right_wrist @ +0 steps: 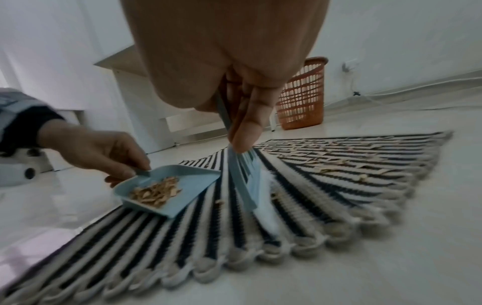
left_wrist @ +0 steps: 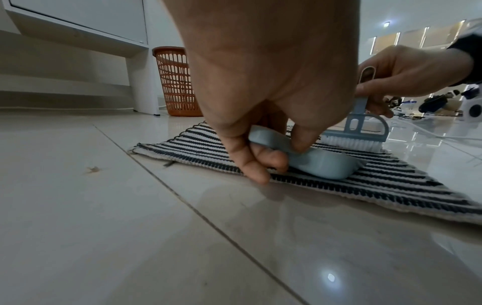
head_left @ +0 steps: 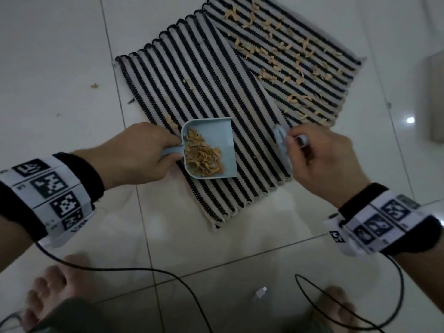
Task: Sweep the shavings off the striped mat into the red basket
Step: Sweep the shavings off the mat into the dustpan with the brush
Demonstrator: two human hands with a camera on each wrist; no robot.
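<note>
Two black-and-white striped mats lie on the tiled floor, the near mat (head_left: 192, 87) and the far mat (head_left: 295, 51). Tan shavings (head_left: 283, 58) are scattered over the far mat. My left hand (head_left: 141, 152) grips the handle of a light blue dustpan (head_left: 216, 140), which rests on the near mat and holds a pile of shavings (head_left: 203, 156). My right hand (head_left: 319, 155) grips a light blue hand brush (head_left: 282, 147), its white bristles (right_wrist: 268, 198) on the near mat to the right of the pan. The red basket (left_wrist: 174, 82) stands beyond the mats by a white cabinet.
A stray shaving (head_left: 94, 86) lies on the tiles left of the mat. Black cables (head_left: 168, 275) trail from both wristbands over the floor near my bare feet (head_left: 52, 292). A white cabinet (left_wrist: 78, 26) stands by the basket (right_wrist: 302, 95).
</note>
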